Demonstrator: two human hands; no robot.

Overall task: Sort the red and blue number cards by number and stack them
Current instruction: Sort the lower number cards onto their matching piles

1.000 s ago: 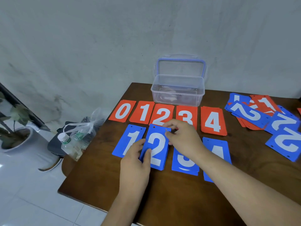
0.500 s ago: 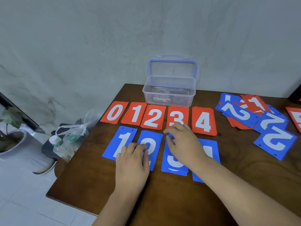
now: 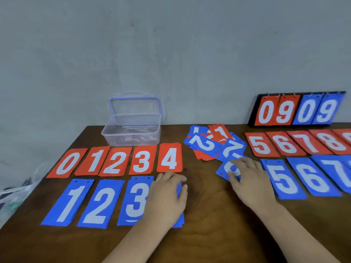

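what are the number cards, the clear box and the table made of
Number cards: likely thin stiff plastic or coated card, matte; flat, with punched holes on top. Clear box: transparent plastic, glossy; see-through walls. Table: dark wood or veneer, slight sheen; visible grain.

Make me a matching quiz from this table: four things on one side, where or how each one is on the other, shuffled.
1 clear box
2 left hand
3 right hand
4 scoreboard

A against the wall, far right
B flat on the blue pile beside blue 3
C lid open, behind red 3
D on a loose blue card by the mixed heap

Pairs: 1-C, 2-B, 3-D, 4-A
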